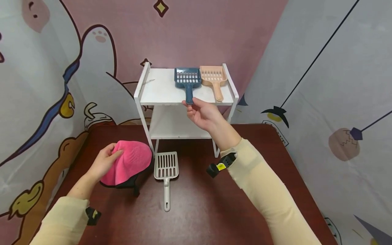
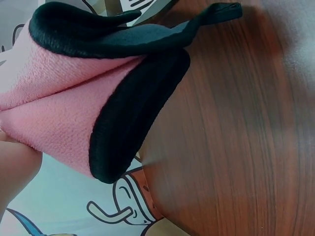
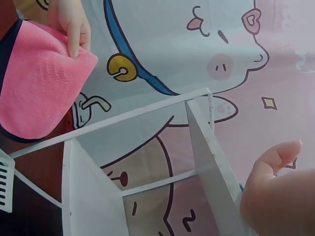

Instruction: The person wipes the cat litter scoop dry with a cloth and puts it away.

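My left hand [image 1: 102, 163] pinches a pink plush cloth [image 1: 133, 160] with black edging, folded over at the left of the table. In the left wrist view the cloth [image 2: 64, 123] shows a grey underside and a dark strap. At the shelf's front edge, my right hand [image 1: 204, 114] has thumb and fingers about the handle end of a blue litter scoop [image 1: 189, 89]. That scoop lies on the top shelf beside a peach litter scoop [image 1: 216, 89]. The right wrist view shows my right hand [image 3: 280, 196] only in part, and its grip is mostly hidden there.
A white two-tier rack [image 1: 162, 90] stands at the back of the brown table [image 1: 196, 211]. In front of its left leg lies a pale grey litter scoop [image 1: 166, 183], handle toward me. Cartoon-printed sheets [image 1: 196, 34] hang behind and at both sides.
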Demonstrator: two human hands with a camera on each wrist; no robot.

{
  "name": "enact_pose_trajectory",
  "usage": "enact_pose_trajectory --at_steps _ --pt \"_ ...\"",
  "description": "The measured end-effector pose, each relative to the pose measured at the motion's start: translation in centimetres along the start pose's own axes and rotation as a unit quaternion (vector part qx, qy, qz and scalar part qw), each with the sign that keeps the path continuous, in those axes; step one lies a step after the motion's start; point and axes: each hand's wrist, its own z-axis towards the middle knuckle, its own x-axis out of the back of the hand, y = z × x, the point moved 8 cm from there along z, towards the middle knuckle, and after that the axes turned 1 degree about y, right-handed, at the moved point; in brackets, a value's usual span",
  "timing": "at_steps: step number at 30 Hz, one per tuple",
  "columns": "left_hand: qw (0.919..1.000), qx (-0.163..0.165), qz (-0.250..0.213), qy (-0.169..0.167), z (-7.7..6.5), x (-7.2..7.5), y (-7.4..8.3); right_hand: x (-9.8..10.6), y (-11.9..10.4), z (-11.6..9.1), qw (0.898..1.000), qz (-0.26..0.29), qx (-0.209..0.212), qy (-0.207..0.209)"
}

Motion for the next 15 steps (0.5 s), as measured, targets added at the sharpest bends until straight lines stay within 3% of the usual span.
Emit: enact_pose_trajectory --at_steps 8,15 --pt "1.0 -0.001 -0.005 -0.004 0.2 0.0 -0.2 0.0 0.5 -1.8 0.997 -0.071 0.004 0.015" --pt "1.0 -0.003 -0.008 -0.002 0.2 -0.1 -0.3 -0.5 0.6 -2.3 0.997 -0.08 0.003 0.011"
